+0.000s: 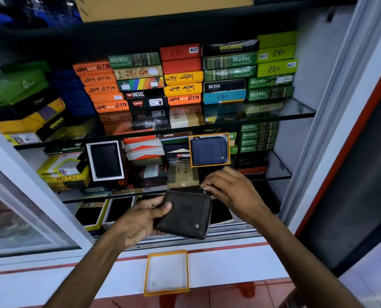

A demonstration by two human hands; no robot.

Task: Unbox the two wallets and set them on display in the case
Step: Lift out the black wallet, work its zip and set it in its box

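Head view: boxes on the top glass shelf point(291, 111) read Motrix, Kangaroo, Boss, Diesel, Levi's, "249 ATM", "240", "MULTI". The left hand point(140, 218) fingers curl closed on the dark zip wallet point(186, 215), held before the case's lower shelf. The right hand point(231, 192) fingers pinch its zipper pull point(205, 189). A blue wallet point(209, 150) stands displayed in an orange-edged box. An empty box tray point(166, 272) lies below.

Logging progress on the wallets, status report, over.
Left hand grips dark zip wallet; right hand at its zipper pull. Blue wallet already displayed in case. Empty box tray below. Nothing obstructing.
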